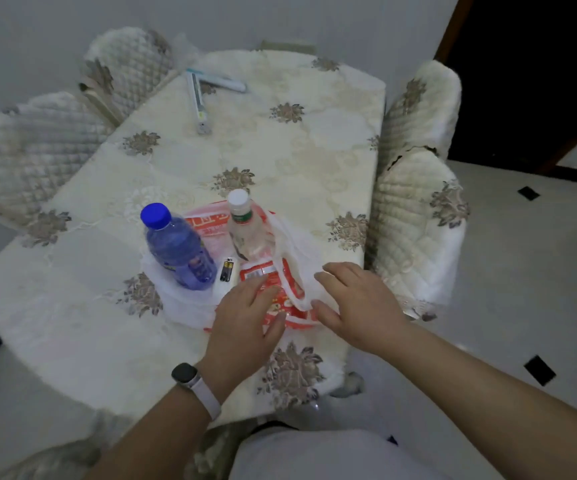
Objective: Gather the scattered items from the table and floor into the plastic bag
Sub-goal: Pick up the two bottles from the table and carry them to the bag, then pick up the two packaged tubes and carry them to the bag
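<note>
A thin white plastic bag with red print lies spread on the table near its front right corner. Standing on it are a blue-capped blue bottle and a clear bottle with a white cap. Between the bottles lie two black batteries, and a red snack packet lies beside them. My left hand hovers over the packet with fingers straight. Over the bag's right side hangs my right hand, fingers spread and holding nothing.
The table wears a cream floral cloth. Two long white objects lie at its far end. Quilted chairs stand on the left and right. Tiled floor lies to the right.
</note>
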